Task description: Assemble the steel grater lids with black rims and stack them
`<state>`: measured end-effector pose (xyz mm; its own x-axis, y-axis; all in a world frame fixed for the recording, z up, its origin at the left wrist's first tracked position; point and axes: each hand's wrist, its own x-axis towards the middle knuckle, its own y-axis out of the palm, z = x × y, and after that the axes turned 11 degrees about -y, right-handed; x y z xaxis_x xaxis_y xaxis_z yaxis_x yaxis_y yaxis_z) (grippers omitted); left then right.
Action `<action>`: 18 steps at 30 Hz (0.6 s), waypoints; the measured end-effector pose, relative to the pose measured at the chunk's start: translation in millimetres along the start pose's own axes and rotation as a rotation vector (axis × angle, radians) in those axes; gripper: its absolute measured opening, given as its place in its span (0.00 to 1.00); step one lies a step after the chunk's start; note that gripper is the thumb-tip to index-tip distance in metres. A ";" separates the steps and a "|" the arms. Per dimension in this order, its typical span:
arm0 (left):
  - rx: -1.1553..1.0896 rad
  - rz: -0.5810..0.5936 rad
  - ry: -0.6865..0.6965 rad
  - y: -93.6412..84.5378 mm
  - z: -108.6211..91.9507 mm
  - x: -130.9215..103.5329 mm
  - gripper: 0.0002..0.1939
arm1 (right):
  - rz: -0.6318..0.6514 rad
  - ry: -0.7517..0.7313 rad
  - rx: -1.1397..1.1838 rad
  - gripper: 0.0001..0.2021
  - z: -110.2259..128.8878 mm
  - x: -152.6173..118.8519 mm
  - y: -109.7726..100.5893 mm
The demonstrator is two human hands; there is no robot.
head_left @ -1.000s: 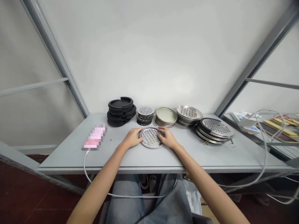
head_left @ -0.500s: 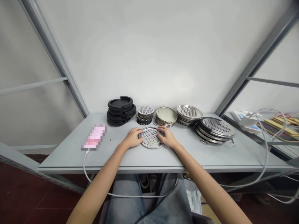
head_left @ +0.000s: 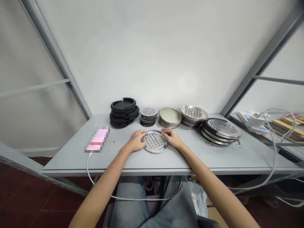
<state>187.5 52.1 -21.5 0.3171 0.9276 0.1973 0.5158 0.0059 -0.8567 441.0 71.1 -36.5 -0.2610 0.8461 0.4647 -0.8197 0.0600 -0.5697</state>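
Note:
A round metal piece with a perforated centre [head_left: 155,142] lies on the grey table between my hands. My left hand [head_left: 137,140] touches its left rim, thumb and fingers around the edge. At the upper right rim rests my right hand [head_left: 171,137], its fingers and thumb on the edge. Behind it stand a stack of small perforated discs [head_left: 148,112], a stack of plain pale round plates [head_left: 170,116] and a stack of perforated metal plates [head_left: 194,113].
Black rings [head_left: 123,109] are piled at the back left. Larger perforated discs, the top one partly black-rimmed [head_left: 224,128], lie at the right. A blurred pink device [head_left: 98,138] with a white cable [head_left: 88,167] is at the left. Metal frame posts flank the table.
The view has shifted slightly. The round piece sits a little nearer the front edge, and my right thumb now covers less of its perforated centre.

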 end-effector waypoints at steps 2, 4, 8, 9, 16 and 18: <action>-0.002 -0.002 -0.001 0.0 -0.3 0.5 0.24 | -0.018 0.004 -0.044 0.08 -0.4 -0.8 1.1; 0.000 0.001 -0.006 0.1 -0.3 1.3 0.24 | -0.014 -0.016 -0.076 0.07 -1.0 -1.7 1.8; -0.010 0.004 -0.011 -0.9 -0.2 1.1 0.21 | 0.024 -0.065 -0.104 0.07 -1.0 -3.1 1.5; -0.012 0.009 -0.009 -1.7 -0.5 0.4 0.20 | 0.033 -0.066 -0.111 0.07 -0.7 -3.4 1.2; 0.002 0.107 0.027 -8.9 -4.0 -5.1 0.47 | 0.064 -0.094 -0.167 0.11 2.6 -5.3 -0.2; 0.010 0.123 0.024 -9.4 -4.4 -5.2 0.51 | 0.074 -0.099 -0.169 0.11 3.0 -5.5 0.0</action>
<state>184.5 45.6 -12.4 0.3970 0.9122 0.1018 0.4639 -0.1037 -0.8798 440.9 64.9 -37.1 -0.3726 0.7961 0.4768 -0.7012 0.0950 -0.7066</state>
